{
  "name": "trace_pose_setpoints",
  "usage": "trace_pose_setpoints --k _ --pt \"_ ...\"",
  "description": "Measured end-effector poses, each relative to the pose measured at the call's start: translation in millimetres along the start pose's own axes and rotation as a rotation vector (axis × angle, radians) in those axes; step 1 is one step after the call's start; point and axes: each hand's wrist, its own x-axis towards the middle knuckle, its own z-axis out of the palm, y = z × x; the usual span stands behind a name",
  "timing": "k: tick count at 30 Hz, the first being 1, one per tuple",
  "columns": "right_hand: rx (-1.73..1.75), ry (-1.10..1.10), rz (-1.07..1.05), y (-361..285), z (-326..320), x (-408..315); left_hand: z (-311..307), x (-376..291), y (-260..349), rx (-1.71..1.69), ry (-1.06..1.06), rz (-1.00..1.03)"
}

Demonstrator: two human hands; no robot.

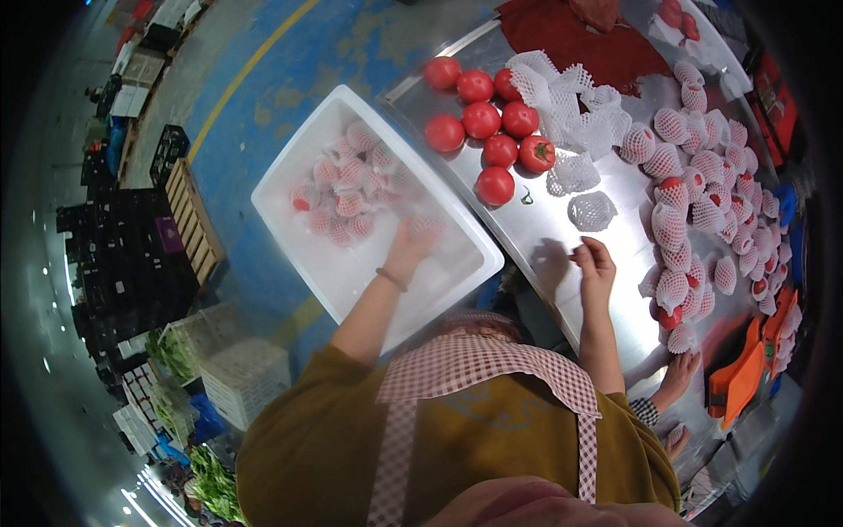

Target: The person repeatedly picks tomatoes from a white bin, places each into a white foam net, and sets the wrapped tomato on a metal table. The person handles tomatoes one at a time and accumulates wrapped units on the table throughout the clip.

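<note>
My left hand (409,242) is inside a white foam box (454,283), its fingers around a tomato in a white foam net sleeve (427,228). Further in the box lies a heap of netted tomatoes (349,174). My right hand (596,257) is over the metal table (560,257), thumb and fingertips close together; whether something small is between them I cannot tell. Beyond it lie a foam net (591,211) and a green tomato stem piece (526,195). Several bare red tomatoes (481,120) stand at the table's far left, beside a pile of empty foam nets (560,99).
Many netted tomatoes (705,158) cover the table's right side. A co-worker's hand (678,379) rests near its lower edge, by orange plastic trays (737,379). A dark red cloth (560,33) lies at the far end. Black crates (132,250) and a wooden pallet (191,221) stand left.
</note>
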Motion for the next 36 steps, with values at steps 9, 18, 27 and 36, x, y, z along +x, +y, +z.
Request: trace_pose_setpoints --k 9,18,27,36 --pt "-0.032 -0.481 -0.35 -83.7 129.9 -25.6 80.7 -45.2 61.4 -0.131 -0.345 0.52" --pt "-0.3 -0.169 -0.821 -107.7 108.1 -12.6 113.8 -60.0 72.5 -0.041 -0.465 0.58" --pt "0.793 -0.439 0.133 -102.7 96.1 -27.8 126.7 -61.0 71.2 -0.061 -0.304 0.596" --pt "0.874 -0.382 0.303 -74.1 71.1 -1.3 130.1 -68.8 55.2 -0.728 -0.821 0.036"
